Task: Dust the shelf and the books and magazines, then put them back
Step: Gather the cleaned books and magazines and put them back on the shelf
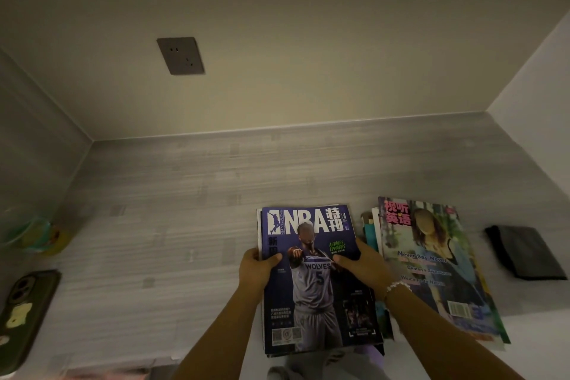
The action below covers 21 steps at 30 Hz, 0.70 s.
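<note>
A blue basketball magazine tops a small stack that I hold over the front of the grey wood-grain shelf. My left hand grips the stack's left edge, thumb on the cover. My right hand, a bead bracelet on its wrist, grips the right edge, thumb on the cover too. Beside it on the right lies a second pile topped by a magazine with pink characters. A dark folded cloth lies at the far right of the shelf.
A phone in a dark case lies at the left front edge. A blurred clear container with green and yellow stands at the far left. A dark wall socket sits on the back wall. Side walls close in the shelf.
</note>
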Each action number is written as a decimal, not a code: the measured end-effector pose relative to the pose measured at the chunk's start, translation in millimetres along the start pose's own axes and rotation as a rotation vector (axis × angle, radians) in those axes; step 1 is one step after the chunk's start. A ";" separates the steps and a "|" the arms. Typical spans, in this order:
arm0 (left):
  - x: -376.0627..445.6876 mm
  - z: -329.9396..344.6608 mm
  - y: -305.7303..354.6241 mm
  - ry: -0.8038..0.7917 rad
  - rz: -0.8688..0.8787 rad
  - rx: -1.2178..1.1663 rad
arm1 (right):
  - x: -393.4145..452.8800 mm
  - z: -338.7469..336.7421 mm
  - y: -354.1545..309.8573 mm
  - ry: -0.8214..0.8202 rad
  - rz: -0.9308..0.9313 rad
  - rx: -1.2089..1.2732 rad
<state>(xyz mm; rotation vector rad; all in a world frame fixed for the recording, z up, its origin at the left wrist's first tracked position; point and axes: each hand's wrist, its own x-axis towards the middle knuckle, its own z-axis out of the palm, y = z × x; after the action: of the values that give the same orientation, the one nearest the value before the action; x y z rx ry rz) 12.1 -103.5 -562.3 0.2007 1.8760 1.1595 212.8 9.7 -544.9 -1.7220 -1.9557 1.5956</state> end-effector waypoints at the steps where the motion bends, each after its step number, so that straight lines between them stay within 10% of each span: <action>1: -0.3 -0.4 0.6 -0.009 -0.004 -0.015 | 0.2 0.0 0.7 -0.003 -0.003 0.005; 21: -14.2 20.2 21.6 -0.161 0.058 -0.128 | -8.3 -4.0 5.7 0.019 0.008 0.119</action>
<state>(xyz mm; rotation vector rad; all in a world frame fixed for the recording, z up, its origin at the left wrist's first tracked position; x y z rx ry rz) 29.2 -86.4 -540.1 0.2708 1.6591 1.2602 222.3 4.8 -542.8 -1.6957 -1.8078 1.6556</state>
